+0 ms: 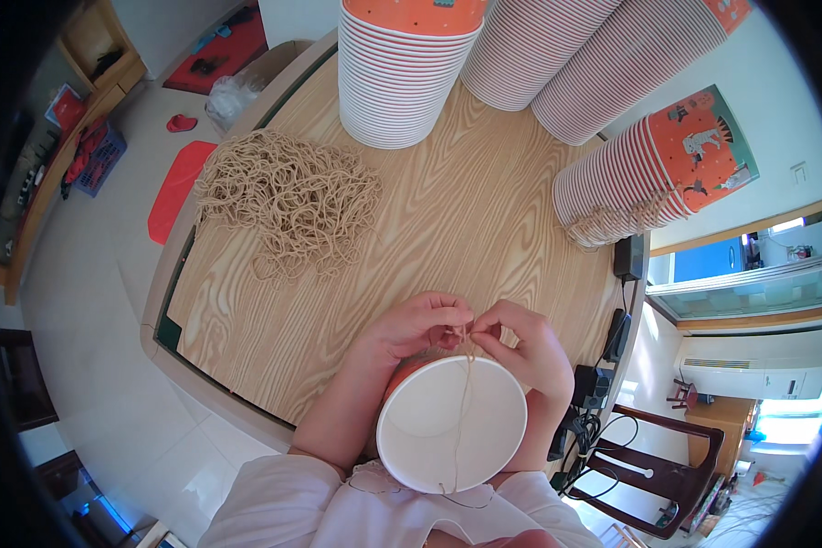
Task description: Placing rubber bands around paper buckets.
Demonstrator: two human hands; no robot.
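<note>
A white-lined bucket (425, 429) is resting just on the near side of both hands, mouth up between the forearms (333, 402), which are probably steadying it and leaving the fingers free. A tan cord (466, 406) is crossing that mouth from near rim to far. The left hand (429, 322) is pinching the cord just past the far rim; the right hand (528, 345) is pinching it too, fingertips nearly meeting (any loop there is too small to read), a grip likely giving fine control. Beyond the left hand, a cord heap (292, 196) is lying loose on the counter (447, 237), presumably for easy reach. Beyond the right hand, a shorter stack (648, 151) is showing strands (603, 226) along its rims. Farthest from both hands, tall stacks (397, 78) are standing nested, seemingly saving room.
</note>
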